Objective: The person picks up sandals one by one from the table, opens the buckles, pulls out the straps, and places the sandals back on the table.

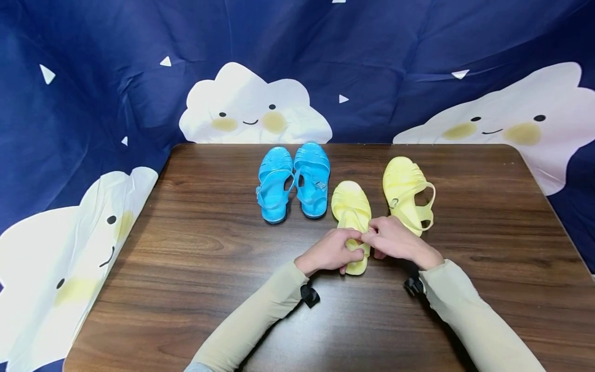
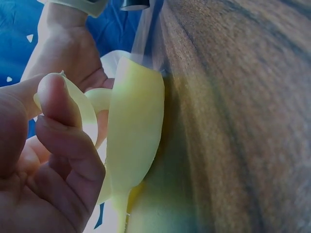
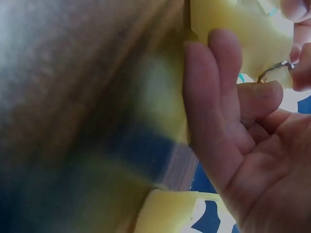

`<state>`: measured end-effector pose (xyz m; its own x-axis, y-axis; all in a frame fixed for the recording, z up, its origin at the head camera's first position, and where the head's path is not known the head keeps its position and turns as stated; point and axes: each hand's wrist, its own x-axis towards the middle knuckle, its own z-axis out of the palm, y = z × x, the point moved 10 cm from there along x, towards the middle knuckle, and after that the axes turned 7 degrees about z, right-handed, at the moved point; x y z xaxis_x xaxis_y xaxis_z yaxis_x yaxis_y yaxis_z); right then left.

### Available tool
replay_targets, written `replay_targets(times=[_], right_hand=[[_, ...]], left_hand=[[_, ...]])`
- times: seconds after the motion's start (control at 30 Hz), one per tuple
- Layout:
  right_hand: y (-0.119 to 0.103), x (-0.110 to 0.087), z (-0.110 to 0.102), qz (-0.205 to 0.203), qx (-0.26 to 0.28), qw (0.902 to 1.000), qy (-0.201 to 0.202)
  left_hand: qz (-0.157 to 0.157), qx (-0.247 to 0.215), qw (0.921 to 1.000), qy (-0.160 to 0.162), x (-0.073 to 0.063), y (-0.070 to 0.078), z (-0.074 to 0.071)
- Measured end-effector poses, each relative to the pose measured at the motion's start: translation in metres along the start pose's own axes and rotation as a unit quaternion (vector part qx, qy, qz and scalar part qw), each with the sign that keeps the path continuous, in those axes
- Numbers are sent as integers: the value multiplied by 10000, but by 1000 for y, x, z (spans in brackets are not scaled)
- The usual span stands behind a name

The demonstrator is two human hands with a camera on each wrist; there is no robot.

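Observation:
A yellow jelly sandal (image 1: 350, 196) lies on the table with its toe pointing away. My left hand (image 1: 332, 250) is at its heel end, pinching the thin ankle strap (image 2: 86, 109) between thumb and finger. From the other side, my right hand (image 1: 395, 237) grips the strap by its metal buckle (image 3: 275, 69), with fingers alongside the sandal's edge. The fingertips of both hands meet over the heel and partly hide the strap. The other yellow sandal (image 1: 401, 173) lies just beyond my right hand, its strap looped out to the right.
Two blue jelly sandals (image 1: 311, 160) stand side by side to the left, toes away. The brown wooden table (image 1: 195, 268) has its far edge against a dark blue curtain (image 1: 372, 51) with cloud prints. Black wrist straps (image 1: 310, 295) are at both cuffs.

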<state>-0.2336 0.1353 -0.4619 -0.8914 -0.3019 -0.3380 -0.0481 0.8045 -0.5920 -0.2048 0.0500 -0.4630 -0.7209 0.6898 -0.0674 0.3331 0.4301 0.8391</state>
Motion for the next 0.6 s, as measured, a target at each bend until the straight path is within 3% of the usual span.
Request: replay_targets(times=[0.23,0.43,0.6], right_hand=[[0,1,2,104,-87,9994,-314],[11,-4,0,272,673,9970,-255],[16,-14,-6,105,1523,9881,-190]], left_hand=[[-75,-80,9999,-1,-1,-2,2],[-331,-241,9992,37,-1,-6,2],[-473,-296,9984,133,0,-7,1]])
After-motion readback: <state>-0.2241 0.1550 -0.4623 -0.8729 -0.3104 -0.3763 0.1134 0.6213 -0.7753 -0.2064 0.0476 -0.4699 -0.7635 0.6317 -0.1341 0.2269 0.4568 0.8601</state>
